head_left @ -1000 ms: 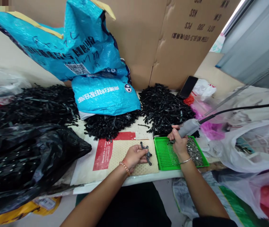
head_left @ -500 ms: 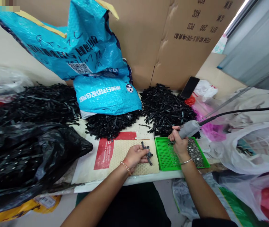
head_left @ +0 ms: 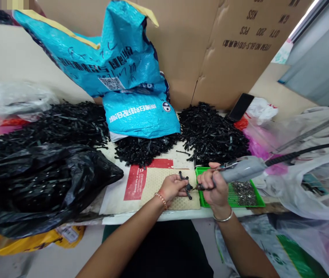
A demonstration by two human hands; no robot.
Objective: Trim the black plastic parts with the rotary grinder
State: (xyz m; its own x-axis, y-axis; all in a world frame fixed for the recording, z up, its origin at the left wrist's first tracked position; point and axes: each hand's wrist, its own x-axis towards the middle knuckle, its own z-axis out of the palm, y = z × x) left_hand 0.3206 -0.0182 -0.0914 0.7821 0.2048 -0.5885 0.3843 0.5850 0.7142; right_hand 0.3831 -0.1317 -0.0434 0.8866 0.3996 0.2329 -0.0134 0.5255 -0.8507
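Note:
My left hand (head_left: 173,189) is closed on a small black plastic part (head_left: 188,188) with several arms, holding it over a cream textured mat (head_left: 155,185). My right hand (head_left: 215,189) wraps round a grey electric screwdriver (head_left: 243,170) with a black cable. The tool lies nearly level, its tip pointing left at the black part; whether the tip touches it I cannot tell. Under my right hand is a green plastic basket (head_left: 230,205). Small metal screws (head_left: 243,193) lie in its right side.
Heaps of black plastic parts (head_left: 210,135) spread behind the mat. A blue sack (head_left: 144,116) stands among them. At left lies a black plastic bag (head_left: 74,173) of parts. A phone (head_left: 241,107) leans at the back right, near plastic bags (head_left: 311,193). A large carton (head_left: 199,46) stands behind.
My right hand has brought the screwdriver left from over the basket to the black part, tilting it flatter. My left hand still holds the part. The view has shifted slightly.

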